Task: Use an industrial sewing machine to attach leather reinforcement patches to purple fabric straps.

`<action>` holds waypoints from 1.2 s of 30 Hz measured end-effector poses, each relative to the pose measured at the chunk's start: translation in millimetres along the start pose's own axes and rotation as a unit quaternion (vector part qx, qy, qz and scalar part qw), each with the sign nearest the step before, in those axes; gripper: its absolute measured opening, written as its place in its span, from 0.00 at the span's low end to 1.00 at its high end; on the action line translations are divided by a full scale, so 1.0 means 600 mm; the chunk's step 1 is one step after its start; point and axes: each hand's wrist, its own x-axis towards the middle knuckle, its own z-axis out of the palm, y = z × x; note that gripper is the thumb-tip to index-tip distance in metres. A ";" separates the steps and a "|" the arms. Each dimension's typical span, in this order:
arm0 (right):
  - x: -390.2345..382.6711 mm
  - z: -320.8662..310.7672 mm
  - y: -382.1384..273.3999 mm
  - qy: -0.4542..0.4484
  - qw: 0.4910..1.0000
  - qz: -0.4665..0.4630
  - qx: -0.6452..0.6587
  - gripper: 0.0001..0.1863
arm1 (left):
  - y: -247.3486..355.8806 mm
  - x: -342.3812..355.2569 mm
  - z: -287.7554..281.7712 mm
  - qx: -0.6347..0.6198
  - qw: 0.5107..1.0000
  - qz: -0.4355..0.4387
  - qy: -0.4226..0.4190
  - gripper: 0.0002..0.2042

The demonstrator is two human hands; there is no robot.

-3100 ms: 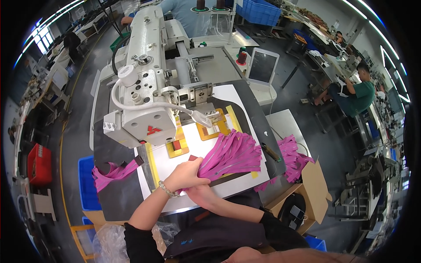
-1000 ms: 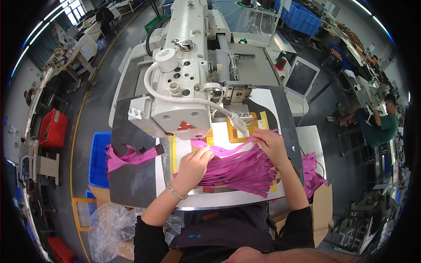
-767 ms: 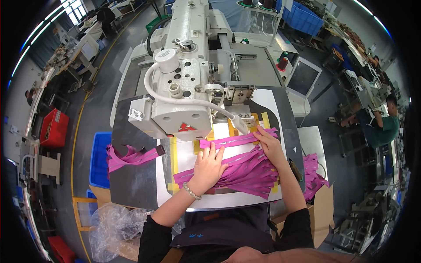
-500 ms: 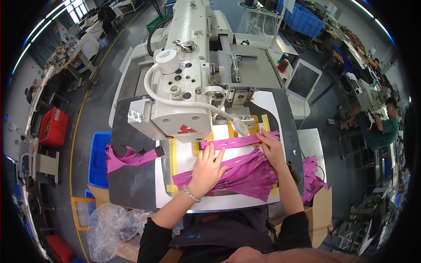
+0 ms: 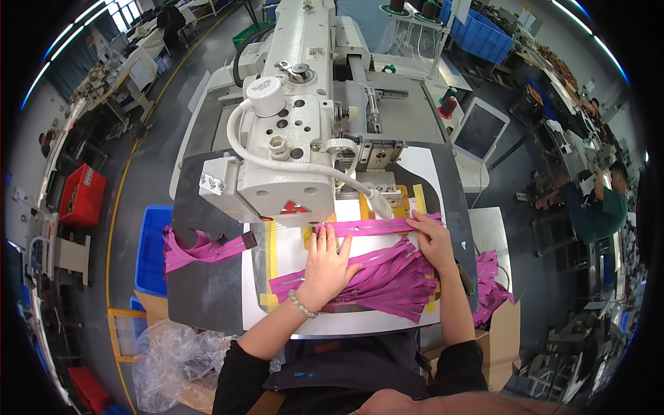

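A single magenta zipper [image 5: 377, 227] lies crosswise in front of the sewing machine head [image 5: 287, 190]. My left hand [image 5: 328, 268], with a beaded bracelet at its wrist, rests flat with its fingertips on the zipper's left end. At the other end, my right hand [image 5: 436, 242] grips the zipper between thumb and fingers. Below it a fanned pile of magenta zippers [image 5: 391, 280] covers part of the white work plate [image 5: 257, 290], partly under my left hand. Yellow clamp parts [image 5: 400, 200] show just behind the zipper.
More magenta zippers [image 5: 200, 252] hang over the table's left edge by a blue bin [image 5: 152, 256]. At the right, a cardboard box [image 5: 505, 346] stands beside another zipper bunch [image 5: 487, 290]. Clear plastic [image 5: 180, 360] lies lower left. A screen [image 5: 479, 131] stands right of the machine.
The view has shifted slightly. My right hand's fingers have curled a little more around the zipper's right end. My left hand stays flat at the left end.
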 end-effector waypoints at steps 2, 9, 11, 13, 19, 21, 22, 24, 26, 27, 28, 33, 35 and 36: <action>0.000 -0.010 0.006 0.012 1.000 -0.014 -0.016 0.17 | 0.000 0.002 -0.002 -0.002 1.000 -0.001 -0.004 0.31; 0.000 -0.036 0.023 0.146 0.985 0.096 -0.008 0.08 | -0.039 -0.002 -0.032 -0.046 0.996 0.073 0.039 0.24; -0.002 -0.044 0.020 0.189 0.972 0.141 -0.017 0.06 | -0.076 -0.009 -0.064 -0.078 0.966 0.199 0.147 0.14; 0.000 -0.043 0.016 0.204 0.966 0.159 0.010 0.08 | -0.110 -0.020 -0.092 -0.066 0.955 0.216 0.195 0.10; 0.058 0.053 -0.117 -0.129 0.969 0.144 0.157 0.08 | -0.129 -0.026 -0.088 -0.067 0.934 0.266 0.230 0.06; 0.074 0.099 -0.126 -0.167 0.967 0.083 0.176 0.10 | -0.129 -0.029 -0.077 -0.074 0.932 0.278 0.222 0.06; 0.077 0.121 -0.116 -0.165 0.962 0.066 0.206 0.11 | -0.129 -0.028 -0.075 -0.087 0.933 0.269 0.223 0.06; 0.087 0.162 -0.099 -0.150 0.951 0.092 0.253 0.12 | -0.131 -0.035 -0.067 -0.102 0.935 0.259 0.220 0.06; 0.098 0.206 -0.087 -0.088 0.937 0.132 0.311 0.13 | -0.139 -0.039 -0.060 -0.129 0.937 0.232 0.228 0.06; 0.099 0.211 -0.078 -0.089 0.937 0.135 0.310 0.13 | -0.141 -0.041 -0.058 -0.132 0.937 0.231 0.227 0.06; 0.111 0.210 -0.083 -0.079 0.930 0.143 0.330 0.13 | -0.143 -0.041 -0.057 -0.143 0.938 0.223 0.223 0.06; 0.111 0.169 -0.123 -0.144 0.880 0.162 0.422 0.13 | -0.137 -0.041 -0.065 -0.160 0.941 0.211 0.209 0.06; 0.105 0.132 -0.146 -0.277 0.901 0.155 0.296 0.13 | -0.133 -0.038 -0.065 -0.177 0.952 0.196 0.156 0.08; 0.100 0.121 -0.151 -0.251 0.942 0.044 0.218 0.15 | -0.130 -0.035 -0.060 -0.176 0.953 0.190 0.157 0.08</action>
